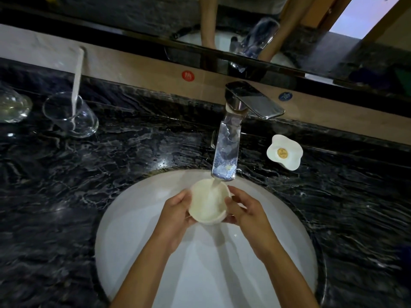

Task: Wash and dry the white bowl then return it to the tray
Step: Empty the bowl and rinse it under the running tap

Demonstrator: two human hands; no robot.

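Observation:
The white bowl (208,203) is held over the white sink (138,218), directly below the chrome faucet (229,138). A stream of water runs from the spout into the bowl. My left hand (175,213) grips the bowl's left side with its fingers curled round the rim. My right hand (243,211) grips the right side, thumb on the rim. No tray is in view.
Dark marble counter (133,150) surrounds the sink. A glass with a white spoon (71,114) and another glass vessel (12,106) stand at the back left. A white flower-shaped soap dish (285,152) sits right of the faucet. A mirror (244,30) runs along the back.

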